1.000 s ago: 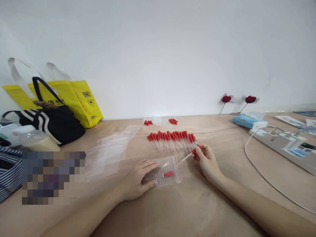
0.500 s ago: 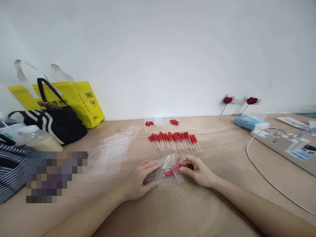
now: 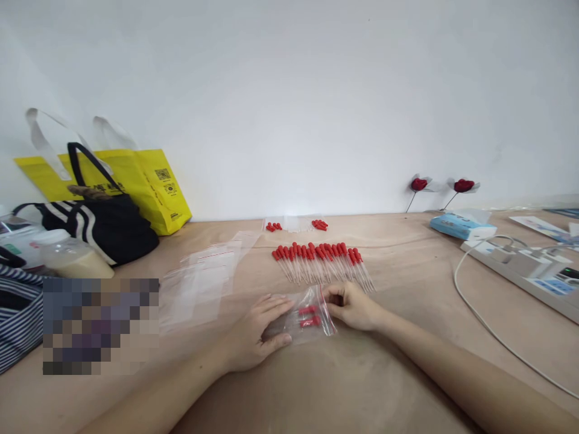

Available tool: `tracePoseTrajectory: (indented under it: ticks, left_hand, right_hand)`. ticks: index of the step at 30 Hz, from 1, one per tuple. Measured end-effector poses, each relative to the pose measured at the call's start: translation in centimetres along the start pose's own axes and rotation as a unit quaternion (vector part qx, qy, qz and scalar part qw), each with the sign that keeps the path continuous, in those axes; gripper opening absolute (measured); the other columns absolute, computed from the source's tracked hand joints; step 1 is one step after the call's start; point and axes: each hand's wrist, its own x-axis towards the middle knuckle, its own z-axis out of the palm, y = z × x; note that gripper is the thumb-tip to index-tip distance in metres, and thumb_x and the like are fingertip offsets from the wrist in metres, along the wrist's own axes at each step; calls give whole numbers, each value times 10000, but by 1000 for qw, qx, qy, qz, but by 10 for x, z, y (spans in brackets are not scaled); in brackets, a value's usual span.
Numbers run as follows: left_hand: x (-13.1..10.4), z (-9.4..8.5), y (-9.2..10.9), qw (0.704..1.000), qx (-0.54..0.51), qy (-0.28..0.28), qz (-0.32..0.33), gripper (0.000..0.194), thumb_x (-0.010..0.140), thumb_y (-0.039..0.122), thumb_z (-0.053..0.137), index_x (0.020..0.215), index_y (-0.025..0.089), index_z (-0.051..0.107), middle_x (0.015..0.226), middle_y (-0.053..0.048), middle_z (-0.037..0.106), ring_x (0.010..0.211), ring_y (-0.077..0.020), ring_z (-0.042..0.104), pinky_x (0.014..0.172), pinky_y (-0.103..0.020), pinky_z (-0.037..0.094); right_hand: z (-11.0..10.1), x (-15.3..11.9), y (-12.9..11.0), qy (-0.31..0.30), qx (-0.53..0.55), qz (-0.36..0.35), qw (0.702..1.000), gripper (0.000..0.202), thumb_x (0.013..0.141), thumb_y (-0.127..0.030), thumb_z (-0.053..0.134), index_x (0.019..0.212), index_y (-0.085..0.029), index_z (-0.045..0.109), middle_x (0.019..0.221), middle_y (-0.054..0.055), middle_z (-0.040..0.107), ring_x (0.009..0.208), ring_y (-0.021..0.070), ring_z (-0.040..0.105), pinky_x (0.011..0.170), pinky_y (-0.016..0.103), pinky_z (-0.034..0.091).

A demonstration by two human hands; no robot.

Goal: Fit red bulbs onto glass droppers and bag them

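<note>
In the middle of the table lies a clear zip bag (image 3: 296,331) with a red zip line, its mouth to the right. Two red-bulbed droppers (image 3: 309,322) show inside it, side by side; their thin stems are hard to make out. My left hand (image 3: 257,331) rests on the bag's left end, thumb and fingers apart and stretched out. At the mouth, my right hand (image 3: 355,306) is closed, thumb and fingers pinching the bag's edge; the fingertips are partly hidden. Beyond the bag a row of droppers (image 3: 316,252) with red bulbs and clear stems lies on the table.
Flat zip bags (image 3: 203,283) overlap on the left. Small red bulbs (image 3: 319,225) lie near the wall. A yellow bag (image 3: 167,199), black bag (image 3: 131,232) and jar (image 3: 79,256) stand left. Right are a tissue pack (image 3: 461,226), power strip (image 3: 534,265) with cable and two artificial roses (image 3: 464,185).
The dropper in my right hand has gone leftward into the bag, beside the other one. My right fingers have moved to the bag's mouth. My left hand has stayed in place.
</note>
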Motion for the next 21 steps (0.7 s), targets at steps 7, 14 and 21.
tracePoseTrajectory:
  ticks: [7,14,21]
  left_hand:
    - [2,-3,2,1000,1,-21,2,484,799,393,486,1244,213,423,1295,-71,440,1208,-241,356,1020,-471,242]
    - [1,-3,1,1000,-7,-19,8,481,797,395,490,1241,223,426,1290,-68,445,1203,-244,361,1018,-480,237]
    - [1,-2,-1,1000,-11,-16,11,483,796,384,493,1249,233,416,1290,-62,447,1204,-241,360,1021,-474,231]
  right_hand:
    - [-81,33,40,302,-84,144,939,93,621,-255,592,605,-167,617,540,5,594,511,130,507,505,239,368]
    - [-97,53,67,338,-78,180,920,103,572,-285,638,540,-188,632,529,13,613,568,158,543,554,248,361]
    - [-100,48,63,366,28,187,911,201,610,-342,601,512,-178,540,406,-25,494,395,100,410,424,230,293]
